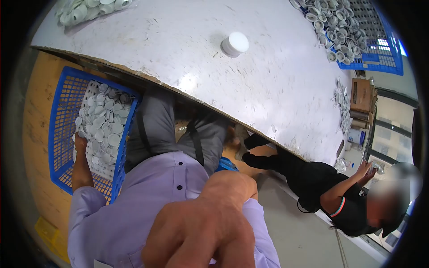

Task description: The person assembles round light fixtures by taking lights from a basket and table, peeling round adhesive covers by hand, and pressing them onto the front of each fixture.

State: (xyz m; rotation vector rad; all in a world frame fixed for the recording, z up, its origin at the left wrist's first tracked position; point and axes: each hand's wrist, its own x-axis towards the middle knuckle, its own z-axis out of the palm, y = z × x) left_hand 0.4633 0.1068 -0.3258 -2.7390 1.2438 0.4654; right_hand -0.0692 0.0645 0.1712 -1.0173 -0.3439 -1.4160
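Note:
At the left, my left hand reaches into a blue plastic basket. It touches the edge of a heap of small white disc-shaped pieces, and its fingertips are hidden among them. My right hand is raised close to the camera, in front of my chest. Its fingers are bent inward, and the lower frame edge cuts them off, so whatever they may hold stays hidden. A short white cylinder stands alone on the white table, away from both hands.
A blue crate of white ring-like pieces stands at the far right corner. More white cups lie at the upper left. To the right, a co-worker in black handles something small. A cardboard box is beyond the table.

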